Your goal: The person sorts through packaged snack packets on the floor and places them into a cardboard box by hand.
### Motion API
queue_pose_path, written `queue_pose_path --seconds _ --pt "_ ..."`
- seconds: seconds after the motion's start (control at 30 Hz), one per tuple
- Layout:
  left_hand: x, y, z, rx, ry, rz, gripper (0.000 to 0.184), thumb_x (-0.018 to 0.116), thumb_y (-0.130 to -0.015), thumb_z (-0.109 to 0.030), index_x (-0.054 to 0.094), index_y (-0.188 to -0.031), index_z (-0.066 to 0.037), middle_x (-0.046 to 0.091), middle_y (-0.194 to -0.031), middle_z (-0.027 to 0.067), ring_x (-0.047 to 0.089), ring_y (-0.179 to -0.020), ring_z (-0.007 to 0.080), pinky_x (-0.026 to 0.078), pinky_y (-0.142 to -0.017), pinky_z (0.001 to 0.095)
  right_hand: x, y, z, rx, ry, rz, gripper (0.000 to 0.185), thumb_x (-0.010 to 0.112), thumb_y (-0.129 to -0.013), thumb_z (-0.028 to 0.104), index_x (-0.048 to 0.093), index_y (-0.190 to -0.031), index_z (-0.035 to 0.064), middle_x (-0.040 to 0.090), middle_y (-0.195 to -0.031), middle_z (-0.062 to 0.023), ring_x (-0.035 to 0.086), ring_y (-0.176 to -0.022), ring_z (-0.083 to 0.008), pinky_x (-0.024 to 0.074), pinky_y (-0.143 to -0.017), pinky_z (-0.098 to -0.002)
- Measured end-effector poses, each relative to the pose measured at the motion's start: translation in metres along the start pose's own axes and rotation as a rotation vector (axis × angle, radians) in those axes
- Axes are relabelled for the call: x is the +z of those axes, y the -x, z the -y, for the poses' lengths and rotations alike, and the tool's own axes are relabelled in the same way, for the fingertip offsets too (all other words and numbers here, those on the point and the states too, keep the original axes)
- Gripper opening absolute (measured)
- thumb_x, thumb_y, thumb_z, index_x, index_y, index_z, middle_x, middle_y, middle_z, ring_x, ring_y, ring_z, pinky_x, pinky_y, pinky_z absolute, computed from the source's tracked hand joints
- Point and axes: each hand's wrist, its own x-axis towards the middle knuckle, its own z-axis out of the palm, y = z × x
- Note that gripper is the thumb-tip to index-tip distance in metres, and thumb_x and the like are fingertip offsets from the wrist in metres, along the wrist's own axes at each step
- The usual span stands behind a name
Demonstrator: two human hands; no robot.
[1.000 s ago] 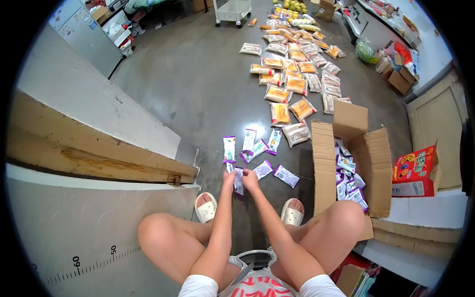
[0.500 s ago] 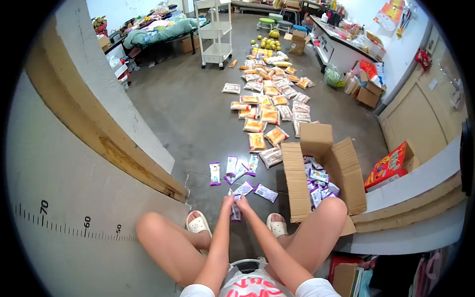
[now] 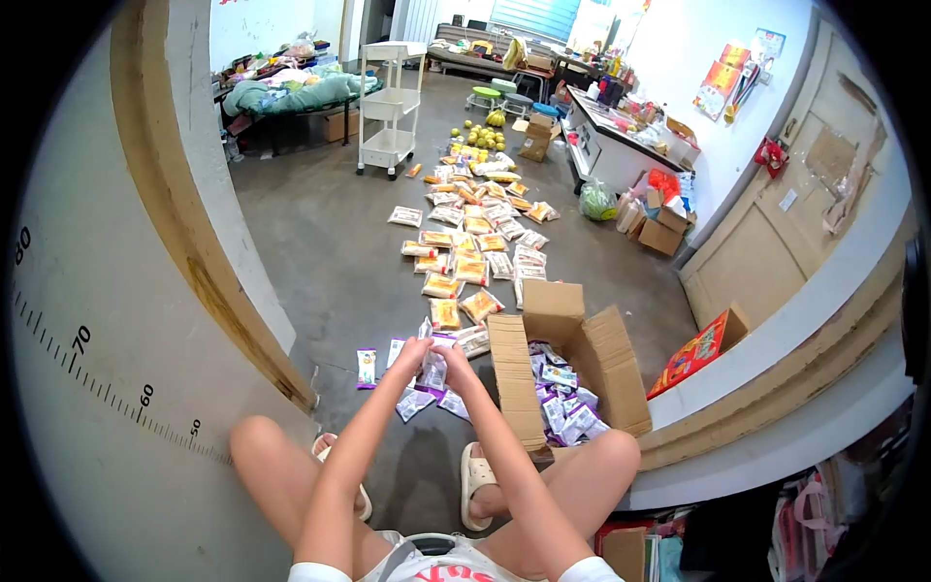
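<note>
My left hand and my right hand are close together over the floor in front of my feet. Small purple-and-white snack packets show between and under them, and both hands are closed on these. The fingers partly hide how many there are. Around the hands, more such packets lie on the floor, one upright on the left and one just below. To the right, an open cardboard box holds many of the same packets.
Beyond, rows of orange-and-white bread packages run up the floor to yellow-green fruit. A white trolley stands at back left, a desk at back right. A red box sits by the door. A wall with height marks rises at left.
Both hands have moved forward, away from my body, with purple-and-white packets still in them. The view has tilted up and turned right, so more of the far room shows.
</note>
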Motion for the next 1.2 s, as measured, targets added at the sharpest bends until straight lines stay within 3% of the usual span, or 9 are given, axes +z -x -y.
queue_pose_path --seconds 0.33,0.47,0.53,0.63,0.73,0.77,0.9,1.0,1.2 --pt "0.07 0.012 0.013 0.159 -0.041 -0.208 0.036 0.049 -0.062 -0.02 0.046 -0.086 0.006 0.052 -0.08 0.0172 0.052 -0.073 0.0216 0.04 -0.059 0.0308 -0.05 0.034 0.026 0.051 -0.072 0.044 0.025 0.048 -0.069 0.018 0.044 -0.09 0.0036 0.052 -0.077 -0.0071 0.053 -0.069 -0.0186 0.0434 -0.059 -0.0331" --pt "0.138 -0.006 0.027 0.189 0.105 0.043 0.021 0.047 -0.065 -0.016 0.05 -0.073 0.003 0.052 -0.064 0.0091 0.051 -0.056 0.0167 0.04 -0.049 0.0281 -0.098 0.07 0.057 0.028 -0.09 -0.011 0.023 0.046 -0.07 0.021 0.048 -0.087 0.0057 0.054 -0.078 -0.0061 0.053 -0.069 -0.0179 0.0427 -0.062 -0.031" --pt "0.168 0.028 0.003 0.089 0.199 0.296 0.026 0.048 -0.068 -0.018 0.047 -0.086 0.0 0.051 -0.077 0.0099 0.048 -0.067 0.0149 0.038 -0.059 0.0265 -0.139 0.074 0.061 -0.027 -0.084 -0.023 0.023 0.047 -0.07 0.022 0.048 -0.086 0.0054 0.053 -0.079 -0.0064 0.053 -0.069 -0.018 0.0426 -0.062 -0.0307" --pt "0.218 0.039 0.01 0.061 0.074 0.251 0.039 0.051 -0.065 -0.02 0.039 -0.093 0.004 0.05 -0.081 0.012 0.049 -0.069 0.0169 0.04 -0.057 0.0276 -0.167 0.108 0.07 -0.079 0.024 -0.362 0.031 0.049 -0.067 0.021 0.045 -0.09 0.0023 0.052 -0.082 -0.0086 0.052 -0.071 -0.0177 0.0434 -0.06 -0.0304" --pt "0.259 0.019 0.044 0.078 0.044 0.157 0.04 0.054 -0.061 -0.018 0.04 -0.09 0.006 0.051 -0.077 0.0134 0.05 -0.067 0.0163 0.041 -0.054 0.0282 -0.209 0.111 0.062 0.026 -0.095 -0.204 0.04 0.052 -0.064 0.022 0.041 -0.098 0.0029 0.048 -0.093 -0.0096 0.049 -0.08 -0.0173 0.0411 -0.065 -0.0296" --pt "0.255 0.035 0.028 0.078 0.046 0.236 0.032 0.051 -0.063 -0.014 0.043 -0.086 0.008 0.051 -0.074 0.0133 0.051 -0.065 0.0159 0.041 -0.053 0.0274 -0.172 0.143 0.086 0.05 -0.054 -0.347 0.043 0.051 -0.066 0.024 0.039 -0.101 0.0028 0.048 -0.095 -0.01 0.048 -0.083 -0.0193 0.0385 -0.072 -0.0318" --pt "0.244 0.042 0.004 0.107 0.032 0.278 0.02 0.048 -0.065 -0.012 0.049 -0.072 0.007 0.053 -0.065 0.0106 0.051 -0.059 0.0155 0.04 -0.046 0.0267 -0.19 0.125 0.068 -0.07 -0.302 -0.157 0.041 0.047 -0.069 0.026 0.038 -0.102 0.0034 0.048 -0.095 -0.0102 0.048 -0.083 -0.0221 0.0374 -0.074 -0.0355" --pt "0.237 0.029 0.005 0.055 0.1 0.425 0.024 0.046 -0.069 -0.019 0.046 -0.082 0.001 0.05 -0.063 0.0092 0.05 -0.056 0.0166 0.041 -0.047 0.0287 -0.192 0.123 0.066 -0.058 -0.401 -0.062 0.024 0.04 -0.073 0.022 0.048 -0.087 0.0042 0.054 -0.078 -0.009 0.053 -0.069 -0.0225 0.0425 -0.063 -0.0351" --pt "0.235 0.046 0.0 -0.079 -0.122 0.389 0.023 0.048 -0.068 -0.022 0.041 -0.079 -0.003 0.039 -0.063 0.0055 0.04 -0.048 0.0132 0.035 -0.041 0.03 -0.211 0.119 0.049 -0.115 -0.608 -0.101 0.035 0.04 -0.071 0.023 0.04 -0.099 0.0021 0.047 -0.096 -0.0139 0.047 -0.085 -0.0293 0.0367 -0.075 -0.0432"
